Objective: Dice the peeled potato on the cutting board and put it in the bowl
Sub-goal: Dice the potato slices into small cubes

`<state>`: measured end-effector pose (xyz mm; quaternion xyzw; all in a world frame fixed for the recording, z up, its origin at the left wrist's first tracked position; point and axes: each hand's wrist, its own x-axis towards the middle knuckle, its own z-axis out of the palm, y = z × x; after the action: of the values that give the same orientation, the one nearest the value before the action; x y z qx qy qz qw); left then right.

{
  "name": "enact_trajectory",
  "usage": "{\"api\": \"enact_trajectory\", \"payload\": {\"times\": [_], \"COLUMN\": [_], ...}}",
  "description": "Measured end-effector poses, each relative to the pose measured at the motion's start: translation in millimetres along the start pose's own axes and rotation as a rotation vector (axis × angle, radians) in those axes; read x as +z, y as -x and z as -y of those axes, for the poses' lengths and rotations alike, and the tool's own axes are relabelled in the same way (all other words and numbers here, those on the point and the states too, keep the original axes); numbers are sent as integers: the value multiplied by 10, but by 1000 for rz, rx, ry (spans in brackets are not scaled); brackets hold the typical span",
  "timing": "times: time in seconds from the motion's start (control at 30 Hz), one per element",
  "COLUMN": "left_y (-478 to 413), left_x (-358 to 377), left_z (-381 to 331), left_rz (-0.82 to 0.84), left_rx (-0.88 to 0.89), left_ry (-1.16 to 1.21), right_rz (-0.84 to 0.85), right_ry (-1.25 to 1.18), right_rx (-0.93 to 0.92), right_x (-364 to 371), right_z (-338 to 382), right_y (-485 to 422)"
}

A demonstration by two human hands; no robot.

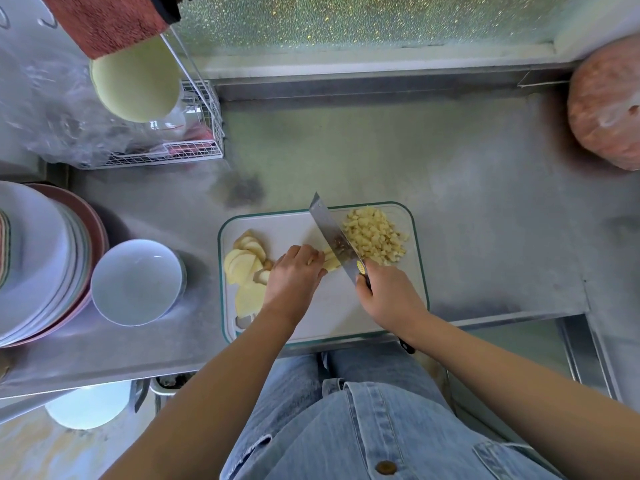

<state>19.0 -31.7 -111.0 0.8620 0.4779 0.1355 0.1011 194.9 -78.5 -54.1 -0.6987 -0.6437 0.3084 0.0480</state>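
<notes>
A stack of plates point(38, 261) sat at the left edge of the steel counter point(467, 188). Behind the stack stood a white wire rack point(194, 147), with crumpled clear plastic point(62, 112) just beside it. Above the rack hung a red towel point(107, 22) and a pale green round lid point(136, 86). Far right of the rack, a pinkish wrapped bundle point(609, 105) rested.

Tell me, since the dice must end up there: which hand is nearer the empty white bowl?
Left. The left hand pins potato strips mid-board, nearer the empty white bowl left of the cutting board. The right hand, holding the cleaver, is farther right.
</notes>
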Motion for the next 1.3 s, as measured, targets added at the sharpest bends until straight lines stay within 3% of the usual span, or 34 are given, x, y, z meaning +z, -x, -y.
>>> {"api": "enact_trajectory", "payload": {"times": [0.27, 0.5, 1.3], "left_y": [-1, 40, 22], "left_x": [73, -25, -94], "left_z": [15, 11, 12], "left_rz": [16, -10, 55], "left_rx": [-14, -45, -101], "left_ry": [4, 134, 56], "right_rz": [75, 23, 35], "right_ry": [66, -15, 10], "right_rx": [34, 32, -13], "right_x": [107, 94, 157], "right_z": [67, 3, 45], "right_y": [-48, -44, 0]}}
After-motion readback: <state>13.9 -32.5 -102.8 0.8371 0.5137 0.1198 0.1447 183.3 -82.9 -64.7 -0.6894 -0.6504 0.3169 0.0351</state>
